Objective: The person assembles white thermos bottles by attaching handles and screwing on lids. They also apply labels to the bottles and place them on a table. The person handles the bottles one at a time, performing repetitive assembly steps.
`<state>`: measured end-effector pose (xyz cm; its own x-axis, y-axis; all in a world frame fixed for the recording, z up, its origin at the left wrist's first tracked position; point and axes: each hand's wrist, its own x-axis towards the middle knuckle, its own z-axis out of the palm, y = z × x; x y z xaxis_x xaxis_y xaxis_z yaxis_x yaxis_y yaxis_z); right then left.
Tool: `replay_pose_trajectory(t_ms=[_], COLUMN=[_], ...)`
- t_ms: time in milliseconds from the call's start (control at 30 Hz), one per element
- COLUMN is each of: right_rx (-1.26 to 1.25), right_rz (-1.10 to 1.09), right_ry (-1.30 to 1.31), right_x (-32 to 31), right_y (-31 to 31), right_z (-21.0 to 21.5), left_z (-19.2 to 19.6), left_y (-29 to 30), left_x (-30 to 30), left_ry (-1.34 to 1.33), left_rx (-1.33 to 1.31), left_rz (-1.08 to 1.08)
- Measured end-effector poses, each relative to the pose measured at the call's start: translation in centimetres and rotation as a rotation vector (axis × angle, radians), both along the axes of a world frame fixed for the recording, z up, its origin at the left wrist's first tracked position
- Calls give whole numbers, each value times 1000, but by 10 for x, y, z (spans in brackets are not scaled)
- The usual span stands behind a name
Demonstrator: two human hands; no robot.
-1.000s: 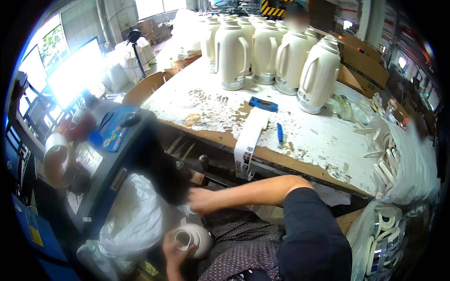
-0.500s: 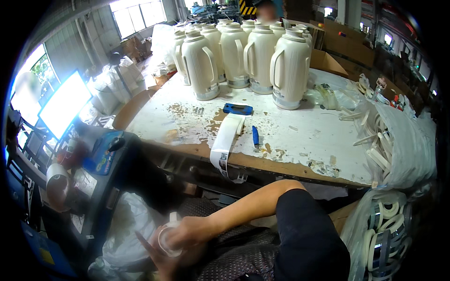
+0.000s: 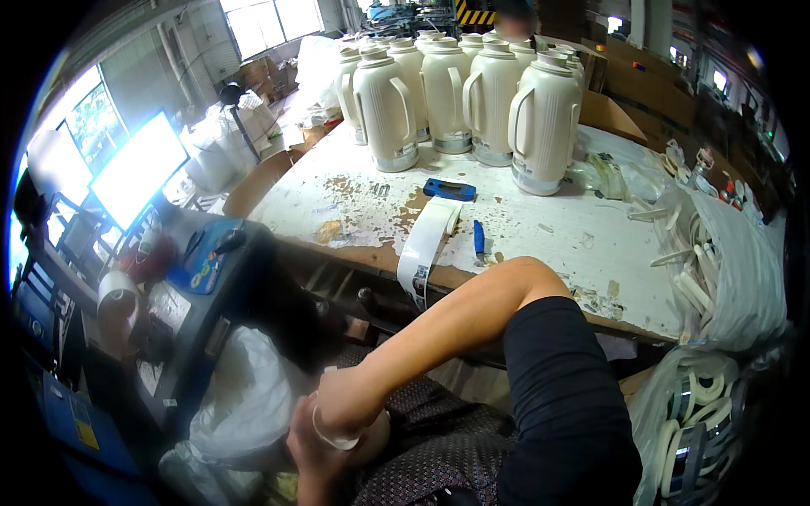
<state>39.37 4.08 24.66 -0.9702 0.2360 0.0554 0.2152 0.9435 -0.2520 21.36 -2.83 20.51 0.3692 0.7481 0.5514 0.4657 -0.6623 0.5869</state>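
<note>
**A:** Head view: what differs from half a second ago?

**B:** The cream jugs [image 3: 472, 101] sit larger and higher in frame, the worktable [image 3: 574, 228] fills more of it, and both hands stay low over the person's lap, drawn slightly closer together.

**A:** And the grip?

**B:** The right hand [image 3: 346, 401], its bare forearm crossing from the dark sleeve, is closed around a small white ring-shaped part [image 3: 333, 434]. The left hand [image 3: 308, 447] cups the same part from below, fingers curled; how tightly cannot be told, since the right hand hides most of it. The part is in the lap, well below the table edge.

**A:** Materials?

**B:** Ribbed, glossy plastic jugs with looped handles and silvery bases stand clustered on a white tabletop scraped down to brown. A white label strip [image 3: 426, 244] hangs over its edge, beside a blue pen [image 3: 478, 239] and a flat blue tool [image 3: 450, 189]. A crumpled white plastic bag [image 3: 245, 405] sits left of the hands.
</note>
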Motion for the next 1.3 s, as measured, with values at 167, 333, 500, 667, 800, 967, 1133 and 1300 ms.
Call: replay_pose_trajectory(t_ms=[167,333,500,667,800,967,1133,1300], right_rx=[-320,4,134,-314,-366,-829,-759,-9], right_rz=[-145,-42,-164,-570,-504,-470,-587,-557], right_ry=[475,633,541,837,967,1141,1355,1081], right_x=[-2,14,16,20,-46,-192,-314,-354], right_y=[-24,-35,-11,75,170,329,394,412], right_z=[2,21,-26,-48,11,78,83,29], left_z=[28,39,0,-15,70,61,66,-13], left_y=[11,48,81,129,232,357,286,169], left_x=[-23,-108,-200,-212,-280,-424,-371,-362], left_ry=[96,-236,-1436,-910,-476,-604,-1365,-932], left_rx=[140,205,-632,-902,447,-43,-117,235], left_rz=[-64,-101,-23,230,584,987,430,889])
